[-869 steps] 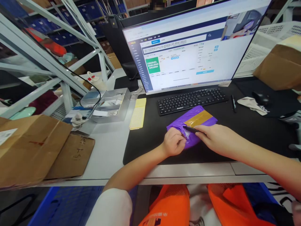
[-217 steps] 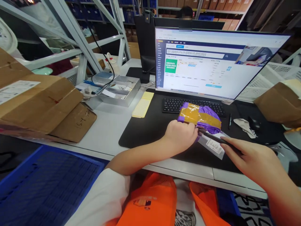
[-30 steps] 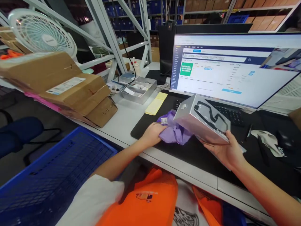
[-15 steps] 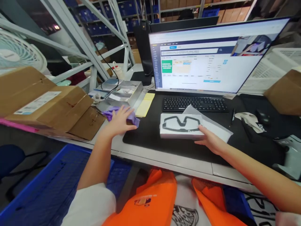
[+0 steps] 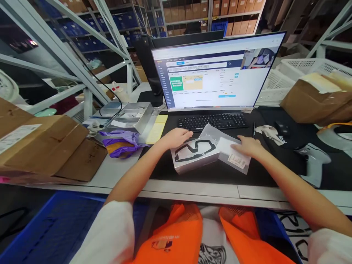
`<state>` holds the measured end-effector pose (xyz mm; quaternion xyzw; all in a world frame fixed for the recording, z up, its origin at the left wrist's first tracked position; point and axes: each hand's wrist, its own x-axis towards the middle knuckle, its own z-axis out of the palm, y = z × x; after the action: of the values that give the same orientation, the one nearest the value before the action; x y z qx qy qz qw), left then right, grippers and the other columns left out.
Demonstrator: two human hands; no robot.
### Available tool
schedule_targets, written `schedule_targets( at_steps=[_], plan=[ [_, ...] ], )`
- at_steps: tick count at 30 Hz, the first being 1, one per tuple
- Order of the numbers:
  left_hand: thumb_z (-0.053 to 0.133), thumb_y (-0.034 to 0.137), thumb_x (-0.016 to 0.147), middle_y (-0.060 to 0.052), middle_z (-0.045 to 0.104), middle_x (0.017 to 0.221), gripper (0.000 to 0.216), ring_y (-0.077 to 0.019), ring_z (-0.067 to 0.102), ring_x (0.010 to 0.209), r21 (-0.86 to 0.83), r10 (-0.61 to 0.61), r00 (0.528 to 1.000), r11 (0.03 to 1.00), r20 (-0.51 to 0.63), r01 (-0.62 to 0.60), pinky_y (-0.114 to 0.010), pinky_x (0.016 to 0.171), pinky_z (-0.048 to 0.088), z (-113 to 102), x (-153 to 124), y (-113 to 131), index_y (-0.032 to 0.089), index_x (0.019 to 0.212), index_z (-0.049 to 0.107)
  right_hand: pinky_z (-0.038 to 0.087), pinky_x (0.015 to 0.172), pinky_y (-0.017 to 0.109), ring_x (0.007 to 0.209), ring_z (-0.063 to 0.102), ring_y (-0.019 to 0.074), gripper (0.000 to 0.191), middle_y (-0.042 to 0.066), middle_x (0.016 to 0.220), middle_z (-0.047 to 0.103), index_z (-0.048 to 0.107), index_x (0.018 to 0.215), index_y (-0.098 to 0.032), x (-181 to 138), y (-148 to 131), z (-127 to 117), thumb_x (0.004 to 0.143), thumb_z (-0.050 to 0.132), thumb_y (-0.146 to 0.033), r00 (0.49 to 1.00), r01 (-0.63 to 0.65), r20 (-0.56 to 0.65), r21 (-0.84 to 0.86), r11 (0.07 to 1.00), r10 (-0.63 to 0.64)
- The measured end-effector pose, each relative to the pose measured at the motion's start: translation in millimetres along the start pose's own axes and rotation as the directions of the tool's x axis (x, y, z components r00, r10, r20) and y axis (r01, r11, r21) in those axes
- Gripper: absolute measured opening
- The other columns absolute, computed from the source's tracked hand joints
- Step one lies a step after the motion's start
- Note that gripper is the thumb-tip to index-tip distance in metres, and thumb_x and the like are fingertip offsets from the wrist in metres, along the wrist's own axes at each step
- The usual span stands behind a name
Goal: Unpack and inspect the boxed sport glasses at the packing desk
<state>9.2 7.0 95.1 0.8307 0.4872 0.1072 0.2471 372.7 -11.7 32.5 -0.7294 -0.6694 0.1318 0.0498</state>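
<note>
On the black desk mat lies a white box (image 5: 194, 156) with a black glasses-frame picture on its top, set at an angle. My left hand (image 5: 178, 138) is at its far left corner, fingers curled at the edge and partly hidden. A translucent plastic bag (image 5: 214, 134) with a white barcode label (image 5: 237, 160) lies against the box's right side, partly under it as far as I can see. My right hand (image 5: 249, 146) pinches the bag's right part between thumb and fingers. A crumpled purple bag (image 5: 123, 141) with something brown in it lies to the left.
Behind the box are a keyboard (image 5: 213, 121) and a monitor (image 5: 203, 82). A scanner (image 5: 315, 161), a mouse (image 5: 282, 128) and a cloth (image 5: 268, 132) lie to the right. Cardboard boxes (image 5: 46, 146), a grey tray (image 5: 134, 115) and yellow paper (image 5: 157, 129) are on the left.
My left hand has left the purple bag and moved right to the box. The box has turned on the mat. My right hand has shifted from the box to the plastic bag, whose label now shows.
</note>
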Motion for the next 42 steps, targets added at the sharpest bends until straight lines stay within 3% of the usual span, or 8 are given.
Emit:
schedule_targets(
  at_steps=[3, 8, 15, 21, 26, 31, 36, 42],
  plan=[
    [0.057, 0.053, 0.088, -0.011, 0.073, 0.079, 0.044, -0.0202, 0.062, 0.063, 0.003, -0.12, 0.976, 0.993, 0.184, 0.122, -0.032, 0.065, 0.047, -2, 55, -2, 0.014, 0.081, 0.075, 0.04, 0.106, 0.061, 0.129, 0.056, 0.0444, 0.078, 0.023, 0.14, 0.061, 0.055, 0.147, -0.013, 7, 9, 7, 0.081, 0.068, -0.053, 0.999, -0.024, 0.025, -0.005, 1.0, 0.024],
    [0.078, 0.038, 0.065, -0.006, 0.066, 0.059, 0.023, -0.016, 0.05, 0.049, -0.057, -0.071, 0.938, 0.994, 0.34, 0.096, -0.032, 0.057, 0.039, 13, 105, 0, 0.016, 0.06, 0.073, 0.051, 0.084, 0.041, 0.097, 0.071, 0.0326, 0.038, 0.015, 0.105, 0.076, 0.075, 0.108, -0.015, -2, 5, 5, 0.086, 0.058, -0.041, 0.996, 0.083, 0.003, 0.105, 0.991, -0.084],
    [0.08, 0.029, 0.064, -0.005, 0.074, 0.086, 0.023, -0.0191, 0.064, 0.08, -0.278, 0.067, 0.989, 0.96, 0.13, -0.029, -0.03, 0.077, 0.046, 13, 116, -3, 0.016, 0.082, 0.077, 0.048, 0.083, 0.037, 0.088, 0.066, 0.0262, 0.036, 0.01, 0.091, 0.073, 0.073, 0.09, -0.02, -19, 2, -25, 0.088, 0.05, -0.048, 0.899, 0.382, -0.327, 0.267, 0.885, -0.29],
    [0.073, 0.034, 0.081, -0.01, 0.07, 0.108, 0.056, -0.0177, 0.065, 0.094, -0.583, 0.041, 0.994, 0.808, -0.096, -0.09, -0.028, 0.081, 0.049, 8, 122, -5, 0.014, 0.131, 0.06, 0.045, 0.07, 0.033, 0.075, 0.059, 0.022, 0.03, 0.005, 0.077, 0.064, 0.067, 0.081, -0.021, -16, -4, -64, 0.085, 0.058, -0.05, 0.825, 0.458, -0.52, 0.384, 0.802, -0.222],
    [0.068, 0.043, 0.088, -0.007, 0.067, 0.097, 0.034, -0.0111, 0.062, 0.078, -0.743, -0.069, 0.955, 0.645, -0.288, -0.177, -0.023, 0.07, 0.049, -12, 119, -2, 0.013, 0.104, 0.063, 0.042, 0.064, 0.031, 0.069, 0.055, 0.0196, 0.03, 0.003, 0.071, 0.06, 0.064, 0.074, -0.021, -8, -13, -91, 0.081, 0.064, -0.05, 0.797, 0.481, -0.574, 0.411, 0.774, -0.19],
    [0.062, 0.039, 0.095, 0.003, 0.054, 0.071, 0.027, -0.006, 0.052, 0.058, -0.747, -0.167, 0.853, 0.584, -0.494, -0.318, -0.017, 0.057, 0.042, -35, 91, 5, 0.017, 0.084, 0.053, 0.043, 0.063, 0.03, 0.072, 0.06, 0.0206, 0.039, 0.003, 0.077, 0.069, 0.075, 0.088, -0.018, 8, -18, -110, 0.077, 0.07, -0.055, 0.858, 0.454, -0.46, 0.472, 0.756, -0.229],
    [0.065, 0.034, 0.095, 0.004, 0.05, 0.069, 0.018, -0.0061, 0.045, 0.05, -0.646, -0.25, 0.63, 0.539, -0.735, -0.54, -0.018, 0.047, 0.037, -42, 61, 10, 0.019, 0.093, 0.056, 0.047, 0.064, 0.03, 0.076, 0.064, 0.0231, 0.056, 0.007, 0.09, 0.074, 0.078, 0.093, -0.016, 9, -37, -109, 0.07, 0.078, -0.067, 0.926, 0.368, -0.171, 0.604, 0.706, -0.337],
    [0.067, 0.055, 0.093, 0.003, 0.046, 0.075, 0.038, -0.0103, 0.056, 0.062, -0.552, -0.228, 0.524, 0.554, -0.821, -0.624, -0.021, 0.058, 0.045, -42, 54, -1, 0.026, 0.112, 0.052, 0.039, 0.054, 0.027, 0.056, 0.051, 0.0144, 0.064, 0.004, 0.061, 0.06, 0.072, 0.068, -0.015, 2, -60, -98, 0.065, 0.077, -0.078, 0.896, 0.264, 0.048, 0.742, 0.617, -0.442]
  ],
)
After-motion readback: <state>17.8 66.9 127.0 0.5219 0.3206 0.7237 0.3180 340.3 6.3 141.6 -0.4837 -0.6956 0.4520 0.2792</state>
